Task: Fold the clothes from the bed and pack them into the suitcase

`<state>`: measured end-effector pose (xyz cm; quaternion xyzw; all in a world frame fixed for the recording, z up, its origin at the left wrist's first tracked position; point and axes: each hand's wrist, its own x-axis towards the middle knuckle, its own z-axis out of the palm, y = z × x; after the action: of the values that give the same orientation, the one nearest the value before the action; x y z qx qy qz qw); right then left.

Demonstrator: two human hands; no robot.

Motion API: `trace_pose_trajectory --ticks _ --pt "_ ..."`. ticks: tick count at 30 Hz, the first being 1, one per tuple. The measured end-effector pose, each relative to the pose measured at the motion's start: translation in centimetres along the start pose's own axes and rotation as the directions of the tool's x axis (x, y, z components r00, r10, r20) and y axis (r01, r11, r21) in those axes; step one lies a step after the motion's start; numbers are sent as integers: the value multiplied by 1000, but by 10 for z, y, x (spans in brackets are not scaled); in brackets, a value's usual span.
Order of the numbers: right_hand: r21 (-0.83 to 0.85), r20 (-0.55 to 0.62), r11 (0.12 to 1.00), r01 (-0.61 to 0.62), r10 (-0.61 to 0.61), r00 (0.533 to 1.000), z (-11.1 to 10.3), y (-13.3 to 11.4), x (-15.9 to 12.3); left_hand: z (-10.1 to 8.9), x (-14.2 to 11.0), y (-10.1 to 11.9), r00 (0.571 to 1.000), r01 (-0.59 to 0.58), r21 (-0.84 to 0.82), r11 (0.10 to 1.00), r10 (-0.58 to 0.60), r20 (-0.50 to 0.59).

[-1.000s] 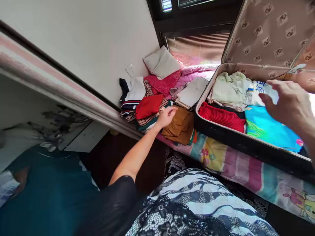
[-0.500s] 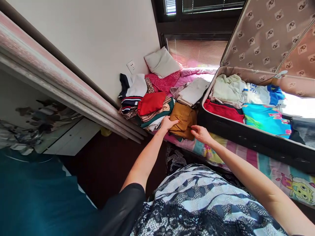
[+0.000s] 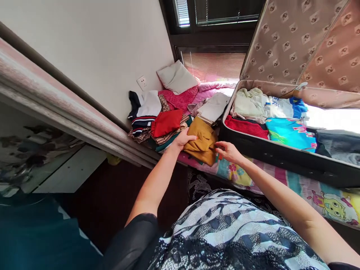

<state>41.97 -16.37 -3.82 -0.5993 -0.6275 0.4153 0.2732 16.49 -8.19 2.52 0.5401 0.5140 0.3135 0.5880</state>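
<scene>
Striped, cartoon-printed bedding (image 3: 279,174) carries the loosely folded mustard-brown cloth garment (image 3: 203,139) near its front edge, beside the open black suitcase (image 3: 253,148). The left hand (image 3: 180,141), partly closed, grips the garment's left side; the right hand (image 3: 230,152), half open, is at its right, contact unclear. Level support beneath both sides would best preserve the folds.

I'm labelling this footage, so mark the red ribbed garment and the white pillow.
Red ribbed garment (image 3: 247,128): head view, on its ribbed top.
White pillow (image 3: 177,77): head view, middle of its face.
</scene>
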Motion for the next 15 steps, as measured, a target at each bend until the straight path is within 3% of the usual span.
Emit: trace_pose_trajectory --ticks 4,8,12,15 --pt "174 -91 979 104 -89 992 -27 -18 -13 -37 -27 42 948 -183 -9 983 178 265" --pt "497 -105 857 133 -93 990 -38 -29 -20 -57 -53 68 875 -198 -17 980 184 448" --pt "748 78 663 -13 -68 995 -39 -32 -30 -46 -53 76 832 -270 -33 962 251 496" --pt "794 139 599 -104 -13 990 -54 -35 -43 -25 -37 83 827 -305 -23 952 277 489"
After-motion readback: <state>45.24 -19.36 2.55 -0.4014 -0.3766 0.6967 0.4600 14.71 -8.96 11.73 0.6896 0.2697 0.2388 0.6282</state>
